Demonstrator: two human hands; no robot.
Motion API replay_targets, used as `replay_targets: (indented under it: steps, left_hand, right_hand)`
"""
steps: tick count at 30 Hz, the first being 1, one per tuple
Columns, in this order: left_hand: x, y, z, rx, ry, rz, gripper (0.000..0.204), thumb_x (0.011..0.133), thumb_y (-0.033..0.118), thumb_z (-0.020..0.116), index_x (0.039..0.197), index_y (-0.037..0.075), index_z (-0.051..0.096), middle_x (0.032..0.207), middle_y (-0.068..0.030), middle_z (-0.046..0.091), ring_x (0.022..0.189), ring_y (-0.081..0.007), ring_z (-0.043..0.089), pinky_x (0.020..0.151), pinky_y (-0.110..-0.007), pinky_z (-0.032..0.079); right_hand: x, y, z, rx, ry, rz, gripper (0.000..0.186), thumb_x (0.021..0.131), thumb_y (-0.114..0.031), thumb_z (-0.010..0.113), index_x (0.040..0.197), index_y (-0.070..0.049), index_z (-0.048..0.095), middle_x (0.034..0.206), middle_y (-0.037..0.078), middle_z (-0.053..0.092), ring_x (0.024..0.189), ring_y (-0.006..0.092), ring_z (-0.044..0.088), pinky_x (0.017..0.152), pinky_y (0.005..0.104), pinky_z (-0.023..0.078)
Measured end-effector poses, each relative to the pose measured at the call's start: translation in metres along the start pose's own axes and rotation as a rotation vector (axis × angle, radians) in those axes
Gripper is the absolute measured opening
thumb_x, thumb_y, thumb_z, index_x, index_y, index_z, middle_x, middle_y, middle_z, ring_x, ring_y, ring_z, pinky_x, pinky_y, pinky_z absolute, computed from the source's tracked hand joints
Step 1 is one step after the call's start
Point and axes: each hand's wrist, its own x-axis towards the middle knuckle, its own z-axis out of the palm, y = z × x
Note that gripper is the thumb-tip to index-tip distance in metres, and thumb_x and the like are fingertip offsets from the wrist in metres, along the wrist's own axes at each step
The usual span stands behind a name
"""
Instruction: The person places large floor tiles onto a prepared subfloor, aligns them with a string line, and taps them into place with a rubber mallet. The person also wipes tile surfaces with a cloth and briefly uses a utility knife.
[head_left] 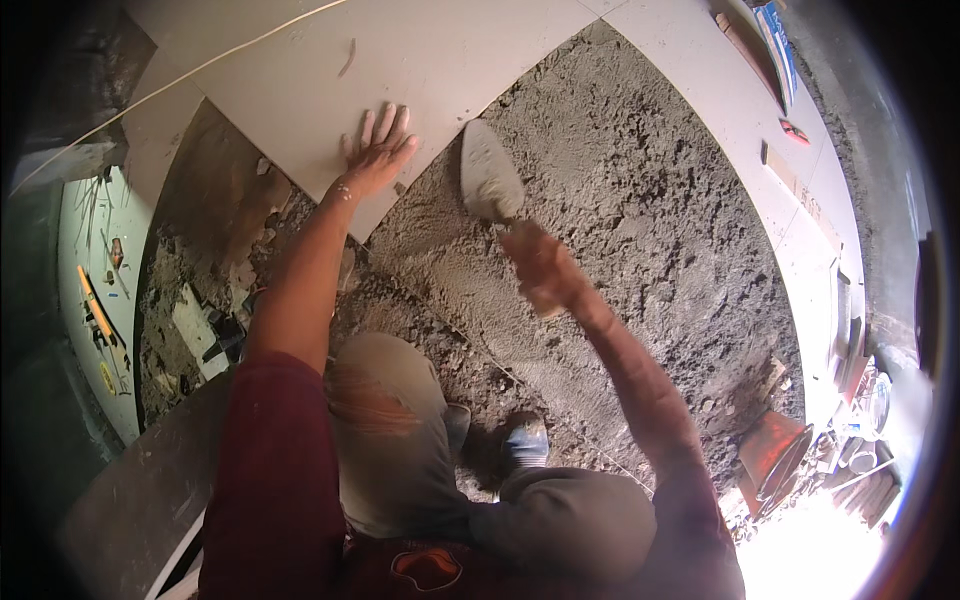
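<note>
My left hand (380, 155) lies flat with spread fingers on a large pale floor tile (300, 110), close to the tile's near corner. In my right hand (545, 268) is the handle of a pointed trowel (490, 170). Its grey, mortar-smeared blade points away from me, with the tip beside the tile's right edge. Under and around the blade spreads rough grey mortar (620, 150). Whether the blade touches the mortar I cannot tell. My right hand is slightly blurred, its fingers wrapped round the handle.
A thin string (180, 78) crosses the tiles at upper left. Hand tools, one a yellow-orange tool (97, 305), lie on the left tiles. Broken pieces (200, 335) rest on the dirt. An orange-red bucket (772, 455) stands at lower right. A wooden strip (800, 195) lies on the right tiles.
</note>
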Motion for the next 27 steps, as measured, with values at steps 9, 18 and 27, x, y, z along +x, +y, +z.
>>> replay_targets:
  steps: [9,18,27]
  left_hand:
    - [-0.067,0.035,-0.070,-0.479,-0.025,0.062,0.085,0.096,0.076,0.026,0.162,0.026,0.005,0.169,-0.0071,0.009,0.155,-0.0308,0.008,0.120,-0.064,0.002]
    - [-0.375,0.059,-0.095,-0.942,-0.079,-0.148,0.081,0.103,0.058,0.034,0.160,0.005,0.012,0.165,-0.0227,0.017,0.153,-0.0378,0.016,0.123,-0.042,0.016]
    - [-0.533,0.091,-0.170,-0.800,-0.503,-0.235,0.094,0.096,0.069,0.040,0.160,0.005,0.012,0.166,-0.0180,0.017,0.153,-0.0356,0.017,0.123,-0.054,0.007]
  right_hand:
    - [-0.018,-0.108,-0.014,0.255,-0.156,0.014,0.009,0.085,-0.010,0.060,0.090,-0.003,0.060,0.109,0.025,0.063,0.098,0.0386,0.066,0.060,0.0399,0.058]
    - [-0.009,-0.179,-0.032,0.326,-0.513,0.688,0.059,0.103,-0.024,0.049,0.154,-0.011,0.024,0.142,0.032,0.045,0.110,0.0408,0.062,0.088,0.0510,0.053]
    - [-0.072,-0.100,-0.017,0.335,-0.300,1.240,0.050,0.102,-0.038,0.037,0.139,-0.006,0.043,0.114,0.025,0.066,0.102,0.0430,0.066,0.086,0.0534,0.051]
